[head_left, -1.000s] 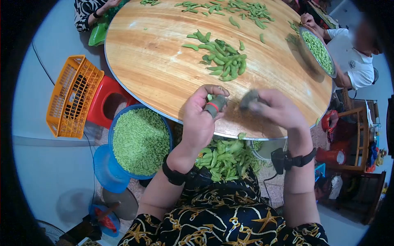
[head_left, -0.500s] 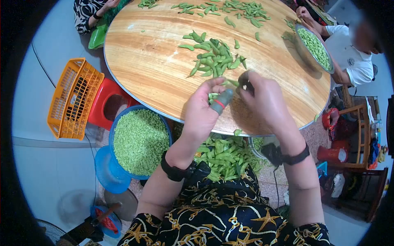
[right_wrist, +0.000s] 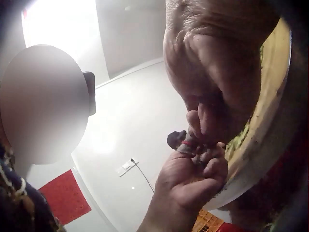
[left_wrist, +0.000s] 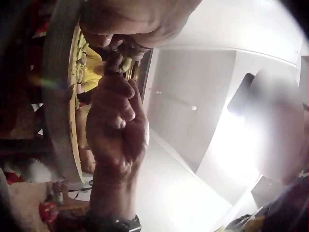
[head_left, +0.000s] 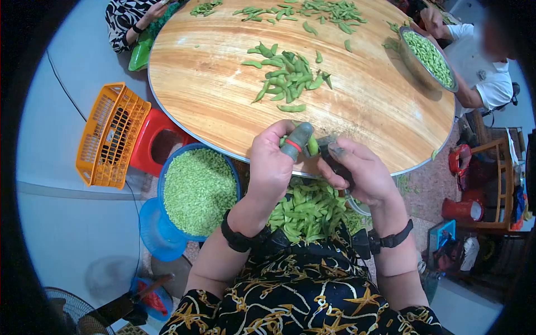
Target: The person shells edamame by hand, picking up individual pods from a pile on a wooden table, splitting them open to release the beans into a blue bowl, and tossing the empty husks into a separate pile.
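My left hand [head_left: 272, 156] holds a green soybean pod [head_left: 313, 146] at the table's near edge. A grey-green cover [head_left: 297, 142] with a red band sits on its thumb. My right hand [head_left: 360, 170] meets it from the right, with curled, dark-covered fingertips [head_left: 326, 143] pinching at the pod's end. In the right wrist view the left hand [right_wrist: 190, 186] and right hand [right_wrist: 217, 77] come together, hiding most of the pod. Beyond them lies a pile of pods [head_left: 290, 75], with a single pod [head_left: 291, 108] nearer me.
Pods [head_left: 304, 215] fill my lap under the edge of the round wooden table [head_left: 206, 84]. At left stand a blue basin [head_left: 238, 192] of shelled beans, a red stool [head_left: 146, 139] and an orange crate [head_left: 92, 139]. Another person sits at right by a metal bowl [head_left: 413, 64].
My right hand was apart from the left, then brought a pod over from the pile side. Now both hands meet at the pod, lower, by the table's near edge.
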{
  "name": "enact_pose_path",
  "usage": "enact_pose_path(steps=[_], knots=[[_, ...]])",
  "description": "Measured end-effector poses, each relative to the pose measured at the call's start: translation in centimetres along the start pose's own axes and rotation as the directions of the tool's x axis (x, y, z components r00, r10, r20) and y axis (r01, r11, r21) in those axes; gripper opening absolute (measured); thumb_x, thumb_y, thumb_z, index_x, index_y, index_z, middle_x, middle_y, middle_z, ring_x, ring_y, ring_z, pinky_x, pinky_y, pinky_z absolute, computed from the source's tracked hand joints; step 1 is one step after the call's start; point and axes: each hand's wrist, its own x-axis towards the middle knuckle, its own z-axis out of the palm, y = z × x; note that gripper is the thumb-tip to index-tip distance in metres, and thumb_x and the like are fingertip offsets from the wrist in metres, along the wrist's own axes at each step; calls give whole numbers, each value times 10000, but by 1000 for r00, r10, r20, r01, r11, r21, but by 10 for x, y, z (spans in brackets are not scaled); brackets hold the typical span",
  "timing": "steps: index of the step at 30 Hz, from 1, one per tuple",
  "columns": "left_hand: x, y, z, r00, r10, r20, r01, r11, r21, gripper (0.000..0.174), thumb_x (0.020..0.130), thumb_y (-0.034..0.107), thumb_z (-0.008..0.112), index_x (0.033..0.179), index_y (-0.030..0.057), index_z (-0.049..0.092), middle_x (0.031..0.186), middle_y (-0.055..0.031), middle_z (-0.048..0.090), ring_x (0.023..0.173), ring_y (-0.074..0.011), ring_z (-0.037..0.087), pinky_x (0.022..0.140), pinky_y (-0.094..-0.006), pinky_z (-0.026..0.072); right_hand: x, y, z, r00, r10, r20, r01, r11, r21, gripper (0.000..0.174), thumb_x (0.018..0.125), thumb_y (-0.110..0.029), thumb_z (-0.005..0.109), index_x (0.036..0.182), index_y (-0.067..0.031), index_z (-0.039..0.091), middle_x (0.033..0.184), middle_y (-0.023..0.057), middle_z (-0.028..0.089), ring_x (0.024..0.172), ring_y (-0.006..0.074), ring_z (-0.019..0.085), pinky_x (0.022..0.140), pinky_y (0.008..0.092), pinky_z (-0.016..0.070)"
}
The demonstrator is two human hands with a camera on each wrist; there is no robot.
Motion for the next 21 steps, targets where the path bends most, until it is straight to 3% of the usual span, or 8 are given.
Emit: enact_pose_path(steps=[2,9,12,14,17,18,20,21], knots=[[-2,2,3,999,-15,-33,17,999,45,126,870,102,574,780,16,551,681,-18,584,605,-55,509,566,-213,431,-2,1,1,1000,8,-4,-8,999,31,235,926,-200,402,818,-33,527,577,-27,429,492,54,358,451,195,271],[-7,-16,4,987,158,-18,-139,917,373,149,857,144,602,804,17,546,685,-3,571,612,-45,496,551,-201,415,-5,11,-4,999,-8,-51,7,1000,-26,199,938,-159,400,860,-35,535,605,-37,438,500,39,359,454,179,285],[-11,-17,4,986,163,24,-163,941,298,119,852,130,605,836,20,563,720,0,578,647,-42,503,552,-202,415,-9,12,3,993,6,-116,-12,999,-44,182,939,-140,399,877,-44,541,617,-41,442,503,33,358,456,173,289],[-11,-10,1,989,-90,119,90,996,6,93,841,106,608,864,22,575,755,4,584,678,-47,510,582,-206,422,-10,14,2,996,-4,-91,2,1000,-25,177,940,-140,400,891,-49,544,618,-42,445,500,35,357,447,172,287],[-10,-4,-7,954,-169,248,218,958,-186,96,821,37,584,908,28,546,802,-8,568,678,-70,527,583,-188,427,-9,16,4,998,27,-59,-21,995,99,155,931,-143,423,903,-55,547,620,-48,450,496,31,357,437,170,279],[-11,-5,-4,954,-169,247,218,958,-185,96,821,37,584,908,28,546,802,-8,568,678,-70,527,583,-188,427,-7,17,3,996,5,-91,-3,1000,25,147,921,-139,442,884,-51,554,619,-46,467,497,36,373,440,178,291],[-13,-12,4,990,63,128,-80,988,134,166,794,-19,562,952,24,539,842,-14,558,702,-69,523,583,-183,425,-2,24,-1,992,-19,-121,13,999,-51,141,911,-134,461,865,-47,561,617,-43,484,498,41,390,442,186,304],[-12,-16,3,990,63,126,-80,988,132,166,794,-19,562,952,24,539,842,-14,558,702,-69,523,583,-183,425,1,29,-4,964,-193,-183,113,920,-374,140,899,-126,476,845,-33,566,613,-32,500,507,52,407,455,202,327]])
